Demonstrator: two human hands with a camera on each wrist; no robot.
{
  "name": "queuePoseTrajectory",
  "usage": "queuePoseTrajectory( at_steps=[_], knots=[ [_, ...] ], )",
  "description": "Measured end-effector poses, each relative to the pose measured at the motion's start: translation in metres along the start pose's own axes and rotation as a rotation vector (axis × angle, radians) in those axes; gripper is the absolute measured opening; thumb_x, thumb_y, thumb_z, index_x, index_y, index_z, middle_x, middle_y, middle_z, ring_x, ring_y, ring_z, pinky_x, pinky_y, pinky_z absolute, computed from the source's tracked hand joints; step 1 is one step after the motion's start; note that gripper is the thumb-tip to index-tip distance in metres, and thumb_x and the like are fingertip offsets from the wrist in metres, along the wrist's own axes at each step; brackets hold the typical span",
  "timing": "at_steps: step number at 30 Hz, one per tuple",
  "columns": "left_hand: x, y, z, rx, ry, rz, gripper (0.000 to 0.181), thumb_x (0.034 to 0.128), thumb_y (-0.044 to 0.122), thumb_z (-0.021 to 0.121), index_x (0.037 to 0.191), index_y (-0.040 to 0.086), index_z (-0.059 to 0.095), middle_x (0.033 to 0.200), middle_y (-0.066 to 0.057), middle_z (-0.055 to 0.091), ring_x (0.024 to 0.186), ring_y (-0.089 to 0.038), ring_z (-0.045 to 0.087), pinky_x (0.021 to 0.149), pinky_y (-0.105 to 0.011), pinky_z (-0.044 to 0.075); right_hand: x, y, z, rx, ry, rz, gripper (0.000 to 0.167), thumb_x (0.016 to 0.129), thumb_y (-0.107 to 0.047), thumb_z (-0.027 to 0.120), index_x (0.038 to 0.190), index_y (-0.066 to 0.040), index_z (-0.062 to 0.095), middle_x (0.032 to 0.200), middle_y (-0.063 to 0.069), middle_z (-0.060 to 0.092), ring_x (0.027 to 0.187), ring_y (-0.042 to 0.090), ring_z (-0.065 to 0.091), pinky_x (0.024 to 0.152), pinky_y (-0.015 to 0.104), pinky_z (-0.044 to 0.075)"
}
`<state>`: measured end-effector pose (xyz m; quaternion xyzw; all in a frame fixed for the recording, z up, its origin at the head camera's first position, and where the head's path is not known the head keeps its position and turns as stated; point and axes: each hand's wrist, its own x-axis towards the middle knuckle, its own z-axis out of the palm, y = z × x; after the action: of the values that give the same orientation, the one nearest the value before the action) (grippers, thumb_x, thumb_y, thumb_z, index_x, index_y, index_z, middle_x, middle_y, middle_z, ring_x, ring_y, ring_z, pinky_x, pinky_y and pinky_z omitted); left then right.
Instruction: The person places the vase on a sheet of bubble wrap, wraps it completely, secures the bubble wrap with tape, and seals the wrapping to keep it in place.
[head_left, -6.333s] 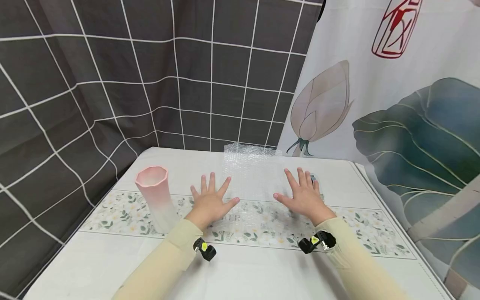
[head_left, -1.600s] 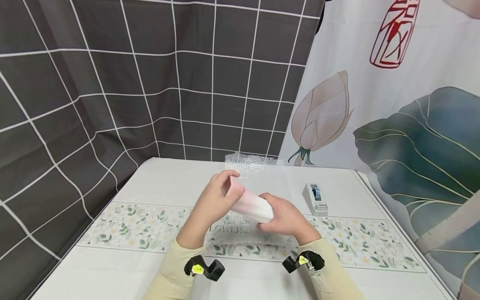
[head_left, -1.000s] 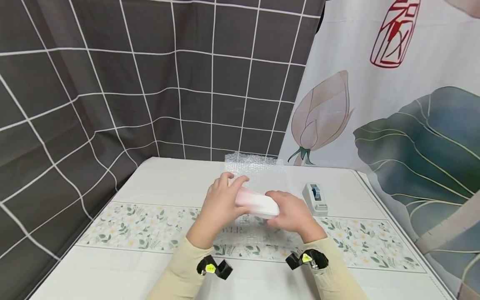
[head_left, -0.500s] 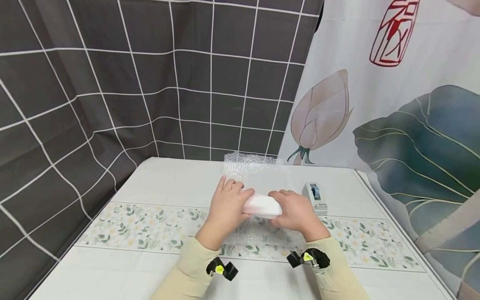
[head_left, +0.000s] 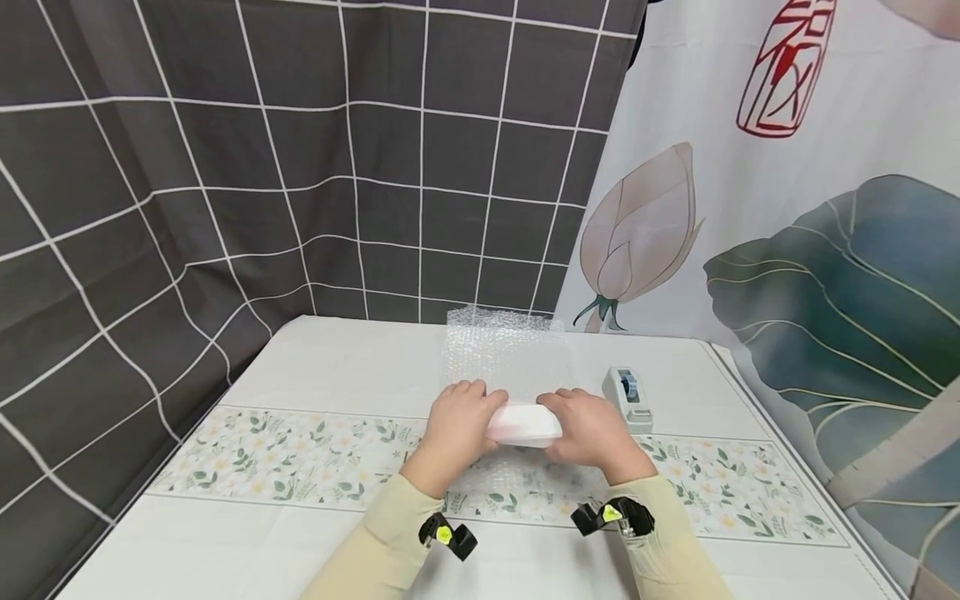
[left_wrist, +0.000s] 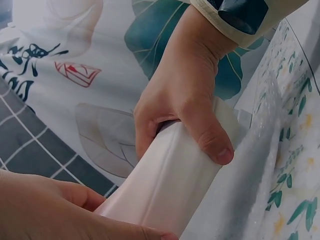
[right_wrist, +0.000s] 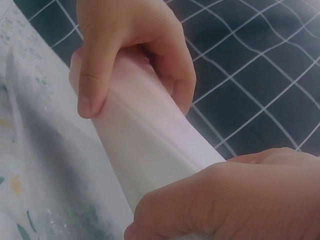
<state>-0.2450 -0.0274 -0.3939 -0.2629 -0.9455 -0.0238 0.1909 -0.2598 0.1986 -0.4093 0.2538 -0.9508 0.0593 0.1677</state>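
Pink-and-white faceted vase [head_left: 524, 427] lies sideways over the bubble-wrap sheet [head_left: 506, 358], mid-table; contact between the two cannot be told. Left hand [head_left: 459, 423] grasps the pink end, right hand [head_left: 589, 430] the white base. Sheet's far edge reaches the table's far edge, below the dark grid curtain [head_left: 382, 167]. Broad stretch of floral tablecloth [head_left: 285, 454] from left hand to left edge; narrower on the right, tape dispenser [head_left: 628, 402] just beyond right hand. Count: one vase, one sheet, one dispenser, two hands.
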Motion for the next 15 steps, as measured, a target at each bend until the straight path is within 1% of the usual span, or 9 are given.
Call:
queuePoseTrajectory(
  at_steps=[4, 8, 15],
  knots=[
    [0.001, 0.000, 0.007, -0.012, -0.038, -0.002, 0.065, 0.0654, 0.044, 0.093, 0.122, 0.024, 0.066, 0.100, 0.000, 0.065, 0.092, -0.020, 0.060, 0.088, -0.037, 0.050, -0.001, 0.002, 0.005, 0.029, -0.049, 0.020, 0.065, 0.052, -0.028, 0.082, 0.115, -0.014, 0.071, 0.096, 0.000, 0.070, 0.081, 0.022, 0.064, 0.063, 0.039, 0.052],
    [0.001, 0.000, 0.011, -0.025, -0.066, -0.010, 0.067, 0.0664, 0.045, 0.092, 0.124, 0.025, 0.065, 0.102, 0.000, 0.065, 0.093, -0.020, 0.060, 0.090, -0.037, 0.050, -0.001, 0.003, 0.008, 0.029, -0.067, 0.029, 0.067, 0.051, -0.029, 0.082, 0.115, -0.014, 0.071, 0.096, 0.000, 0.071, 0.082, 0.022, 0.065, 0.063, 0.039, 0.052],
    [-0.001, 0.001, 0.018, -0.030, -0.115, -0.021, 0.070, 0.0674, 0.045, 0.091, 0.129, 0.026, 0.063, 0.107, 0.000, 0.065, 0.096, -0.020, 0.058, 0.088, -0.037, 0.050, -0.001, 0.003, 0.014, 0.036, -0.104, 0.033, 0.067, 0.050, -0.026, 0.081, 0.115, -0.015, 0.071, 0.094, -0.002, 0.070, 0.079, 0.019, 0.062, 0.063, 0.037, 0.050]
  ],
)
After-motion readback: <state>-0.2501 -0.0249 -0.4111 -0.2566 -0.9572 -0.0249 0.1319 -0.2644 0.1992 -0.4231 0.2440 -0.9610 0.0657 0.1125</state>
